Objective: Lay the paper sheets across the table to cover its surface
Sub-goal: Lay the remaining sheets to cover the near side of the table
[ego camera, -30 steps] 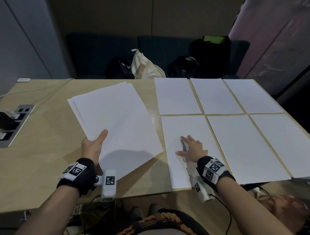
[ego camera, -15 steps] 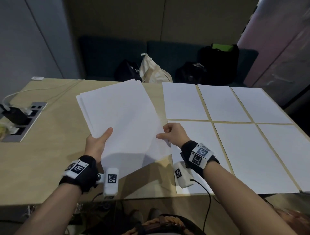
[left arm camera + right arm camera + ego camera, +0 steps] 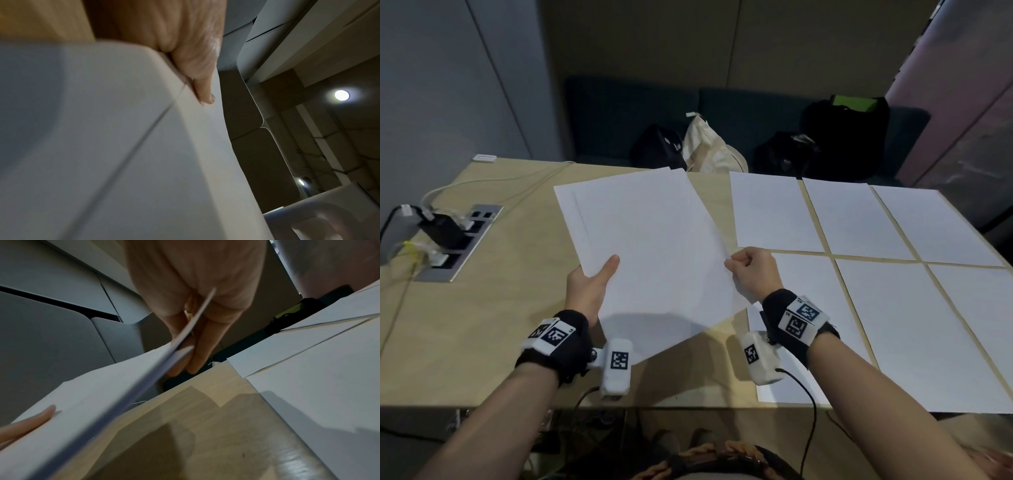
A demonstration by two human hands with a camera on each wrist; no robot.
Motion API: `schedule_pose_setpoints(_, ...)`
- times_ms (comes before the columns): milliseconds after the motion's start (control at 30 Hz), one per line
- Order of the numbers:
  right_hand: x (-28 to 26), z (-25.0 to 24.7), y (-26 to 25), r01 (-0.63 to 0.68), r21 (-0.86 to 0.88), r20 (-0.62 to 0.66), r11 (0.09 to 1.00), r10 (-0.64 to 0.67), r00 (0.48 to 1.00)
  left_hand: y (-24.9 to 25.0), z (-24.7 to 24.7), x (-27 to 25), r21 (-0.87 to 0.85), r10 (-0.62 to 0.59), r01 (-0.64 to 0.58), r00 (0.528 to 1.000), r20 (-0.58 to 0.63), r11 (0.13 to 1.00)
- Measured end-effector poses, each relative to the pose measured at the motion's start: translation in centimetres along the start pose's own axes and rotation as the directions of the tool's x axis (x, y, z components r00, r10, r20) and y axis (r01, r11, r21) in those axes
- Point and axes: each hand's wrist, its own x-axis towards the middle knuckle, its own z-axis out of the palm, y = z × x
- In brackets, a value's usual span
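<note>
A stack of white paper sheets (image 3: 654,246) hangs tilted above the left middle of the wooden table (image 3: 482,308). My left hand (image 3: 590,286) holds its near left edge, thumb on top (image 3: 203,87). My right hand (image 3: 751,270) pinches the right edge of the top sheet (image 3: 185,337) between thumb and curled fingers. Several laid sheets (image 3: 859,219) cover the right half of the table in two rows, with thin gaps of wood between them.
A metal power socket panel (image 3: 458,243) with plugs and cables sits in the table at the left. A small white box (image 3: 485,158) lies at the far left corner. Dark bags and a cream tote (image 3: 709,147) rest on the bench behind the table.
My right hand left the near laid sheet, moved left and took hold of the stack's right edge. The stack has risen slightly and the view shifted.
</note>
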Motion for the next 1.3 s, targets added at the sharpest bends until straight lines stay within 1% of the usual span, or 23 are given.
schedule_pose_setpoints(100,0.0,-0.2,0.1,-0.032,0.014,0.0,0.999,0.032,0.999,0.0,-0.4,0.2,0.003,0.008,-0.008,1.0,0.002,1.0)
schedule_pose_setpoints(233,-0.3,0.1,0.7,-0.074,-0.03,-0.025,0.997,0.074,0.997,-0.1,-0.9,0.2,0.013,0.026,-0.026,0.999,-0.021,1.0)
schedule_pose_setpoints(333,-0.8,0.1,1.4,-0.101,-0.083,-0.041,0.991,0.098,0.994,0.1,-1.8,0.4,0.0,0.052,-0.052,0.993,-0.106,0.999)
schedule_pose_setpoints(433,-1.5,0.4,2.3,-0.106,-0.172,-0.032,0.979,0.102,0.994,0.6,-2.9,0.6,-0.009,0.078,-0.081,0.976,-0.201,0.997)
schedule_pose_setpoints(500,-1.7,0.7,2.7,-0.12,-0.215,-0.035,0.969,0.115,0.993,0.8,-3.6,0.7,-0.018,0.091,-0.098,0.966,-0.242,0.995)
schedule_pose_setpoints(600,-1.7,1.0,3.0,-0.152,-0.189,-0.067,0.97,0.142,0.988,0.9,-4.4,1.0,-0.026,0.1,-0.112,0.954,-0.284,0.993)
schedule_pose_setpoints(700,-2.0,1.3,2.7,-0.183,-0.114,-0.082,0.976,0.174,0.981,0.8,-4.6,1.0,-0.05,0.094,-0.113,0.954,-0.284,0.992)
schedule_pose_setpoints(767,-2.2,1.5,2.6,-0.195,-0.08,-0.066,0.978,0.19,0.98,0.6,-4.5,0.8,-0.053,0.086,-0.104,0.959,-0.27,0.993)
schedule_pose_setpoints(933,-2.6,1.9,3.2,-0.2,-0.07,-0.033,0.977,0.198,0.98,0.5,-4.7,0.5,-0.054,0.095,-0.116,0.951,-0.294,0.992)
schedule_pose_setpoints(1033,-2.6,2.0,3.4,-0.241,-0.052,-0.013,0.969,0.241,0.97,0.7,-5.1,0.5,-0.055,0.093,-0.114,0.949,-0.303,0.992)
schedule_pose_setpoints(1133,-2.5,2.1,3.5,-0.258,-0.099,0.067,0.961,0.265,0.962,0.8,-5.3,0.5,-0.05,0.094,-0.113,0.953,-0.289,0.992)
schedule_pose_setpoints(1200,-2.4,2.1,3.6,-0.243,-0.152,0.088,0.958,0.258,0.962,0.7,-5.3,0.4,-0.035,0.089,-0.102,0.955,-0.282,0.994)
schedule_pose_setpoints(1300,-2.5,2.2,3.3,-0.2,-0.18,0.044,0.963,0.211,0.977,0.2,-5.3,0.4,-0.019,0.071,-0.079,0.961,-0.269,0.997)
